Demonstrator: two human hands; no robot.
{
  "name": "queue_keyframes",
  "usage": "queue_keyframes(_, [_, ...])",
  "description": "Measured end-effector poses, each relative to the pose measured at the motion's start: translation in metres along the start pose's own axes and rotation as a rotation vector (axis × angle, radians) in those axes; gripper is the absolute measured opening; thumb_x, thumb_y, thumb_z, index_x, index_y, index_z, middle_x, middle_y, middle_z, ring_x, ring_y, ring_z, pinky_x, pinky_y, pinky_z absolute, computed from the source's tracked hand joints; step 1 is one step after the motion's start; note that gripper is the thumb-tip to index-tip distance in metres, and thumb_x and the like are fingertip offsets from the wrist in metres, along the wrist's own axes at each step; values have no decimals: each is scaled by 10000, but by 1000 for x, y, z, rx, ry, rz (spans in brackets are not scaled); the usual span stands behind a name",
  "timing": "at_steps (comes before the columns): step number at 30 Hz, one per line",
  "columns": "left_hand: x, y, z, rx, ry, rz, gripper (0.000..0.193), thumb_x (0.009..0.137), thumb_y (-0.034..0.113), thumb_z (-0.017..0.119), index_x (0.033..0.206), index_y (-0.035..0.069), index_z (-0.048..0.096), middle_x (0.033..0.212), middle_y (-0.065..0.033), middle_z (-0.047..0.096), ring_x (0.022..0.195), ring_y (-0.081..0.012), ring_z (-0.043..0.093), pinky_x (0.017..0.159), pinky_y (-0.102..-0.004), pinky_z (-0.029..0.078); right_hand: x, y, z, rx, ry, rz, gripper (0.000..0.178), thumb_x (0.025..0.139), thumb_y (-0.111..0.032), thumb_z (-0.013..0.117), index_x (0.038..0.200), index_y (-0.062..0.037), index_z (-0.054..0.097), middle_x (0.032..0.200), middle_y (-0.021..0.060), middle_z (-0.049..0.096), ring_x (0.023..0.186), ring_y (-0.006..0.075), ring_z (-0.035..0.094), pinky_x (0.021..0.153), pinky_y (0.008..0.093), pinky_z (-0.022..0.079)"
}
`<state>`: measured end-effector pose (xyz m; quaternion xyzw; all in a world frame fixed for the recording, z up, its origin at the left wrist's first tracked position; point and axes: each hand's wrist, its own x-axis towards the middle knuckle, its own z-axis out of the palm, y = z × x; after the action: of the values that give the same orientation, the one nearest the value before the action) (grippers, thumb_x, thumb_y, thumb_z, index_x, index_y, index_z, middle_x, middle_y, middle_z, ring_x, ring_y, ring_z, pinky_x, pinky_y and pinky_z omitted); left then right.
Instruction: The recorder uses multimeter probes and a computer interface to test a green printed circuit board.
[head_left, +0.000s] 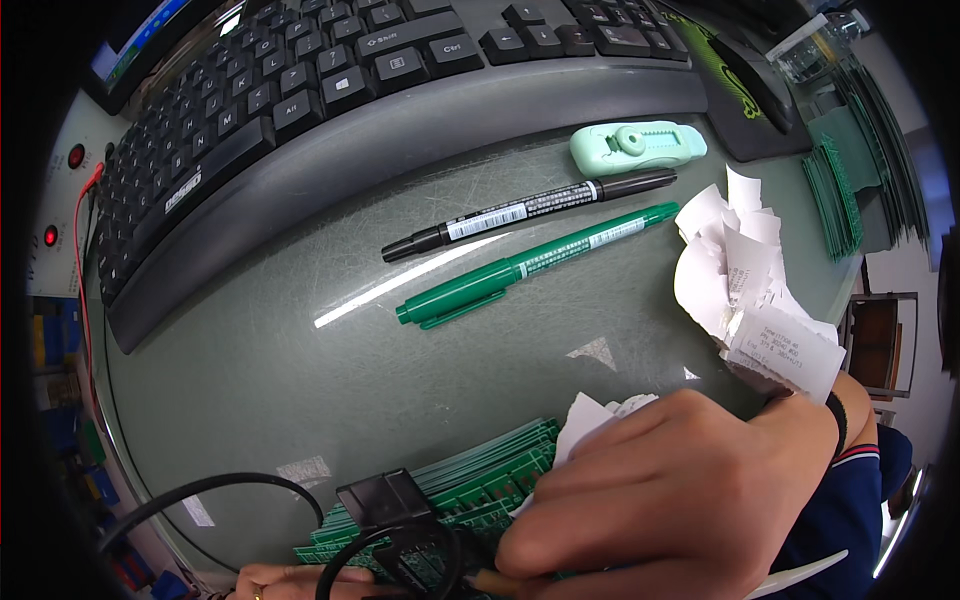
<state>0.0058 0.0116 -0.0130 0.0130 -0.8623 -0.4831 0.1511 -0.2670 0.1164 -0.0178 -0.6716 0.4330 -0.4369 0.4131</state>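
A stack of green circuit boards [480, 470] stands at the lower middle, close to me. My left hand [295, 582] shows only partly at the bottom edge, its fingers closed along the near left side of the stack. Over the stack's right end is my right hand [670, 490], its fingers curled in. What they grip is hidden under the hand. Torn white paper [590, 425] sticks out behind its knuckles. A black connector [385, 498] with a looped black cable [240, 478] hangs in front of the boards. A white pointed strip [805, 573] shows beside my right wrist.
Beyond the boards lie a green marker [530, 268], a black marker [530, 212] and a mint-green cutter [635, 148]. Crumpled paper labels [745, 270] sit at right. A keyboard [330, 90] spans the back, with a mouse [745, 75] and more boards [835, 190] farther right.
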Motion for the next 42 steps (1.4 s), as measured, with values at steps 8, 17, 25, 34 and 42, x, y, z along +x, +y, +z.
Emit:
queue_keyframes(8, [5,2,-5,-15,-20,-12,318,908,188,475,864,-40,693,831,-137,662,988,-368,655,909,-481,559,2,-1,-4,56,-42,31,121,939,-83,620,888,26,633,751,82,609,583,177,611,510,279,482])
queue_keyframes(17, [-2,2,0,-33,7,-15,300,935,182,497,832,-28,685,814,-128,652,952,-352,667,912,-473,561,0,-2,-2,118,-42,101,162,965,-123,601,900,21,638,742,98,613,589,190,623,517,284,496])
queue_keyframes(25, [14,-3,-14,-46,-66,5,291,904,190,512,838,-29,693,819,-139,648,955,-349,659,909,-475,561,2,2,-6,23,-51,9,157,963,-117,601,895,20,638,761,89,629,614,191,640,537,273,523])
queue_keyframes(34, [17,12,-21,77,-107,38,329,911,248,511,967,-17,697,973,-173,687,947,-333,663,833,-421,519,11,-31,-35,54,-227,79,124,901,-68,696,960,40,684,808,119,708,701,246,714,609,291,573])
queue_keyframes(42, [17,14,-18,22,-85,143,313,907,200,480,1046,-7,670,1012,-151,693,985,-359,654,917,-450,496,25,-39,2,-464,47,-349,362,856,-292,720,1091,-63,568,957,103,648,801,263,675,625,353,533])
